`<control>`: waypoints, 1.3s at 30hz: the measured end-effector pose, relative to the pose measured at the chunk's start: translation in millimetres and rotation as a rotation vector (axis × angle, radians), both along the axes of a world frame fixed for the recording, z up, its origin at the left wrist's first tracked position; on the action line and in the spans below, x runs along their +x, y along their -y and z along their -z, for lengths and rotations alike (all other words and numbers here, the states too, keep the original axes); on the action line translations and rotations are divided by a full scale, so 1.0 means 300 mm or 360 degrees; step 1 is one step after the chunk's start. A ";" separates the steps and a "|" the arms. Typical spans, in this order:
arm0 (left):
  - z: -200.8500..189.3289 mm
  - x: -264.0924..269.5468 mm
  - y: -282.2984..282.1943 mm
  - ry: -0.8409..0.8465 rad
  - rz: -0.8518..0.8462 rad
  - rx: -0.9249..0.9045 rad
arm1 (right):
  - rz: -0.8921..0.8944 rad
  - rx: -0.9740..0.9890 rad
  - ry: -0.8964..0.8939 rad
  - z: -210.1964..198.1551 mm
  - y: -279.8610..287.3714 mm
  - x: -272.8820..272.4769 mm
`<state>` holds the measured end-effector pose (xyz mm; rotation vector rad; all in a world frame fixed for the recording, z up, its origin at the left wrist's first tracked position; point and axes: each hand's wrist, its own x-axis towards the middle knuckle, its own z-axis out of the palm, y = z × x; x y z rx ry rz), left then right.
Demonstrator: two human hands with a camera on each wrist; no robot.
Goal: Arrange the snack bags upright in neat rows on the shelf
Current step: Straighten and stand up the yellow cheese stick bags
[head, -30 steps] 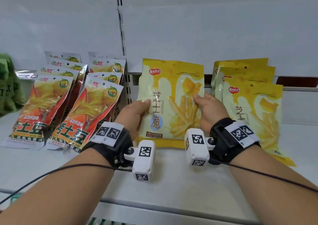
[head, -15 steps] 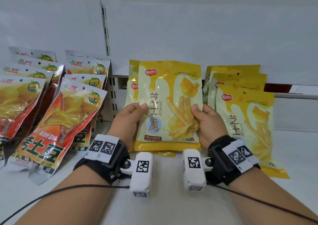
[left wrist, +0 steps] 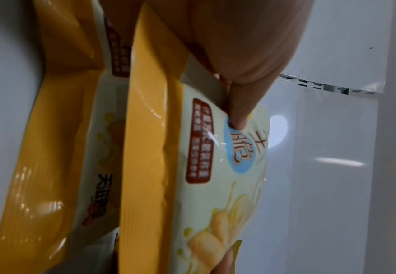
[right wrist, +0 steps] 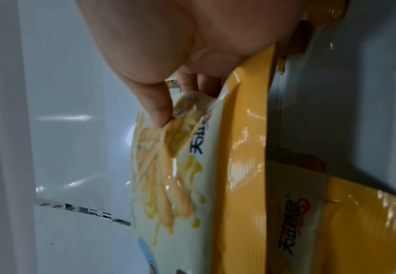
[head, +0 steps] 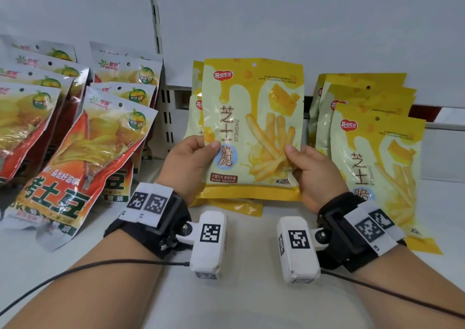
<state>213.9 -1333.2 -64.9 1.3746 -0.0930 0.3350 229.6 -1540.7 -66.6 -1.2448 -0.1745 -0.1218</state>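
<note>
A yellow cheese-stick snack bag (head: 254,117) stands upright in the middle of the white shelf (head: 251,291), held from both sides. My left hand (head: 191,162) pinches its lower left edge, thumb on the front (left wrist: 237,118). My right hand (head: 312,167) pinches its lower right edge, thumb pressing a dent into the front (right wrist: 161,115). Right behind it leans another yellow bag (head: 197,107), mostly hidden. A row of the same yellow bags (head: 377,152) leans at the right.
Two rows of orange-and-white potato snack bags (head: 83,152) lean back at the left. A slotted upright (head: 157,19) divides the white back wall. Black cables run from both wrist bands across the shelf front.
The held bag now stands a little lower and closer to the bag behind it. The view has shifted right and nearer. Both hands keep their grip.
</note>
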 end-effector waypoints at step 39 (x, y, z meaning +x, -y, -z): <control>0.028 -0.016 0.006 -0.0051 -0.0037 -0.0158 | -0.0414 -0.0097 -0.0187 0.014 -0.057 -0.085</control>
